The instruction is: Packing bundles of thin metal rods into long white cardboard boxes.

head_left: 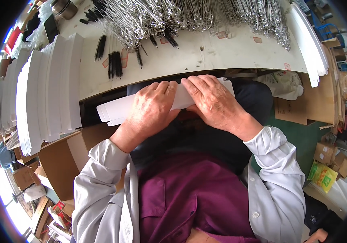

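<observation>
Both hands, left hand (151, 107) and right hand (212, 101), grasp a small bundle of white card strips (114, 110) at mid-frame, just below the tabletop (230, 52) edge. Judging by the tall strip stacks (46, 89) at left, much is done; wire brushes (189, 16), too many to count, pile along the top.

A pale worktable (230, 52) curves across the room; cardboard boxes (333, 160) sit on the green floor (299, 141), daylight at left.
</observation>
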### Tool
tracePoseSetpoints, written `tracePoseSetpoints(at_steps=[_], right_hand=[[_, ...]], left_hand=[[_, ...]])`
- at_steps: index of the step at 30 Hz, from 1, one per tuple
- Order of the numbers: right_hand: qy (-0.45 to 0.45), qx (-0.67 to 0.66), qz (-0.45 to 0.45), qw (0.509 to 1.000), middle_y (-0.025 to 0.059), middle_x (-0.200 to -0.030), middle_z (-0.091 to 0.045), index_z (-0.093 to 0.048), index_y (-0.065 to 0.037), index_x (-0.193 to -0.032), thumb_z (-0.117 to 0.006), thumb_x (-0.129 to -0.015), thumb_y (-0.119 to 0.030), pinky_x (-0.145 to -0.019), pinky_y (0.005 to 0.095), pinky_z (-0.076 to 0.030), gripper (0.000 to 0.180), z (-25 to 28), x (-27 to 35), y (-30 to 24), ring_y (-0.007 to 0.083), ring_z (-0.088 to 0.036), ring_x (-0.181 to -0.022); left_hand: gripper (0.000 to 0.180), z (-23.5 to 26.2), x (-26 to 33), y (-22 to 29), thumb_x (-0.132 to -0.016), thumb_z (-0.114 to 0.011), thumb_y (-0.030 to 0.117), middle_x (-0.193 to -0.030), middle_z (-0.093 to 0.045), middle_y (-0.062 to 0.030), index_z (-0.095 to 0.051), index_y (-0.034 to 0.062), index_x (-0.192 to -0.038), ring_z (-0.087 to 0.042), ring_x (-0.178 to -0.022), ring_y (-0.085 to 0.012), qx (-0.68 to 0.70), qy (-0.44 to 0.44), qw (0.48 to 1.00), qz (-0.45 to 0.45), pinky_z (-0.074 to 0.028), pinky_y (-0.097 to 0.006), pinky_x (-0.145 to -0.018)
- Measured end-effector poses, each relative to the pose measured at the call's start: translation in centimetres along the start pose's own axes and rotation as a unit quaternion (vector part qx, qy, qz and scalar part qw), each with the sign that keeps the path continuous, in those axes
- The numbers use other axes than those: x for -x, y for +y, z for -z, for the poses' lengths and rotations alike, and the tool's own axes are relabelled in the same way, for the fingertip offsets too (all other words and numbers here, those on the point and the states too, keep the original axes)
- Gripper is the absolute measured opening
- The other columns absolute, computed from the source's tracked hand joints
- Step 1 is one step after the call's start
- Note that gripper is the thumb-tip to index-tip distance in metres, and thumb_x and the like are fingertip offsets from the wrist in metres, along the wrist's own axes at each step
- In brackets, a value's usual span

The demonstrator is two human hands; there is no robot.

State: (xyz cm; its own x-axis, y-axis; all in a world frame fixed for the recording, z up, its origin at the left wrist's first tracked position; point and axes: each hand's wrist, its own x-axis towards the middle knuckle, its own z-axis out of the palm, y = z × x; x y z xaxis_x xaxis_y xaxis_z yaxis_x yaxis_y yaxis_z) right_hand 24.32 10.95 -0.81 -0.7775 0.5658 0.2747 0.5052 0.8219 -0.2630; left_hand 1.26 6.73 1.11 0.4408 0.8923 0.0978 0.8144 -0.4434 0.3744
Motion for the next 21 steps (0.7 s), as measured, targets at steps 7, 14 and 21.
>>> tracePoseSetpoints(at_steps=[7,14,21], right_hand=[[0.017,0.042,0.028,0.999,0.0196,-0.132,-0.061,-0.056,0.006,-0.139,-0.079,-0.084,-0.02,-0.108,0.0458,-0.048,0.065,2.3,-0.4,1.2,0.0351,-0.058,-0.12],[0.029,0.07,0.03,0.997,0.0186,-0.129,-0.064,-0.059,0.006,-0.136,-0.079,-0.085,-0.022,-0.107,0.0445,-0.048,0.062,3.7,-1.1,3.7,0.0337,-0.061,-0.118],[0.056,0.094,0.043,0.993,0.0172,-0.128,-0.067,-0.062,0.003,-0.134,-0.079,-0.085,-0.021,-0.106,0.0435,-0.049,0.058,3.9,-2.3,6.7,0.0328,-0.063,-0.118]], left_hand=[[0.07,1.8,-0.5,-0.2,-0.076,-0.086,0.021,-0.125,-0.066,-0.0215,-0.057,-0.0039,-0.134,-0.065,-0.115,-0.0394,-0.024,0.047,0.999,-0.013,-0.053,-0.047,-0.099],[0.071,2.0,-2.1,-1.6,-0.077,-0.086,0.025,-0.127,-0.066,-0.0214,-0.057,-0.0033,-0.135,-0.065,-0.115,-0.0399,-0.033,0.053,0.998,-0.005,-0.053,-0.047,-0.097],[0.066,1.5,-4.9,-1.9,-0.08,-0.083,0.025,-0.124,-0.067,-0.0206,-0.058,-0.004,-0.133,-0.066,-0.113,-0.0387,-0.048,0.105,0.993,-0.016,-0.053,-0.047,-0.096]])
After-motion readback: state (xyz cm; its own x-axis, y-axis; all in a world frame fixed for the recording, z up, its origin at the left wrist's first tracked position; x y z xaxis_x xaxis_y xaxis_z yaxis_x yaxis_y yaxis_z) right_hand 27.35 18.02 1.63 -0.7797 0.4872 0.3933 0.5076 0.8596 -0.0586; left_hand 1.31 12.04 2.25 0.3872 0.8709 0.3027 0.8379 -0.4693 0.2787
